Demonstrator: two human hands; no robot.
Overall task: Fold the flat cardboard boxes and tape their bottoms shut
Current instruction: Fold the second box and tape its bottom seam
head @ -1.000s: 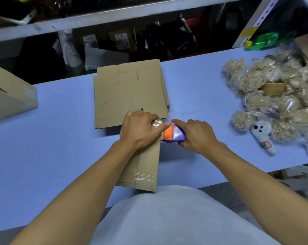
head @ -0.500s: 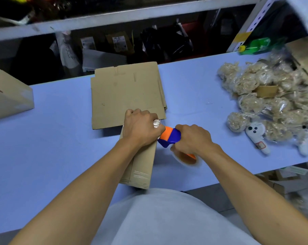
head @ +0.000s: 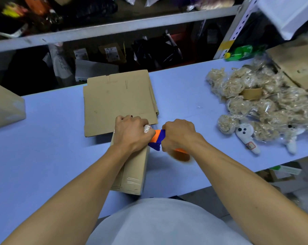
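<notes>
A folded cardboard box stands on the blue table in front of me, with clear tape across its near end. My left hand lies curled over its far end, pressing shiny tape down there. Right beside it, my right hand grips the blue and orange tape dispenser, whose roll shows below my wrist. A stack of flat cardboard boxes lies just behind both hands.
A heap of bagged plush toys with a white toy fills the right side. A taped box sits at the far left, more cardboard at the far right. Shelving with a green bottle stands behind.
My right hand has tilted the dispenser downward, so its roll now shows under my wrist. My left hand has stayed on the box's far end.
</notes>
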